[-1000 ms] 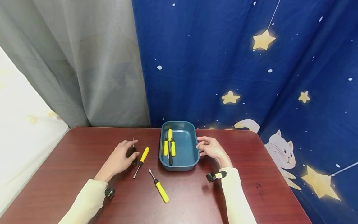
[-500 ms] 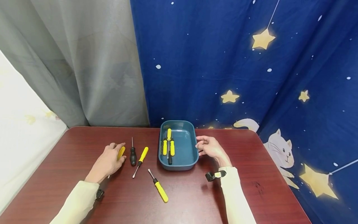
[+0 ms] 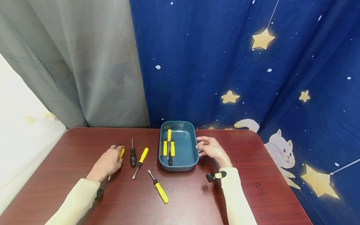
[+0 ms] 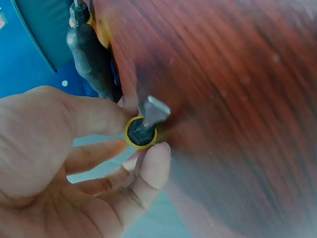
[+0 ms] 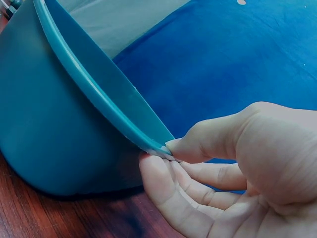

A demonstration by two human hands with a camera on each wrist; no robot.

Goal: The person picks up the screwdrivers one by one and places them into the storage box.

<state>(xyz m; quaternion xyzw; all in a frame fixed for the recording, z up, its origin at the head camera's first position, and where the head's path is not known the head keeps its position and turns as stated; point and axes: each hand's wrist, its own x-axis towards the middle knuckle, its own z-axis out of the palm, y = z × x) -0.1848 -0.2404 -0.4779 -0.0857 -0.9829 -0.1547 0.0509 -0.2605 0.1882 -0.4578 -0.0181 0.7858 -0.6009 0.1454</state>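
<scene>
In the head view, my left hand point(image 3: 106, 163) is over the left part of the table, thumb and fingers pinching the yellow handle of a screwdriver point(image 3: 121, 153). Its flat metal tip shows below the palm, and the left wrist view looks down the shaft of this screwdriver point(image 4: 141, 133). My right hand point(image 3: 212, 150) pinches the right rim of a blue-green plastic bin point(image 3: 178, 169); the right wrist view shows thumb and fingers on the rim of the bin point(image 5: 74, 124). Inside, along the left wall, lie several screwdrivers point(image 3: 172, 150), most with yellow handles.
Just right of my left hand lies a black-handled screwdriver point(image 3: 133, 157). Two yellow-handled ones, a nearer screwdriver point(image 3: 161, 191) and a farther screwdriver point(image 3: 144, 155), lie between it and the bin. Curtains point(image 3: 180, 62) hang behind the far edge of the table point(image 3: 197, 200).
My left hand has moved left from above the black screwdriver to the yellow-handled one and taken hold of it. The right hand stays at the bin's rim.
</scene>
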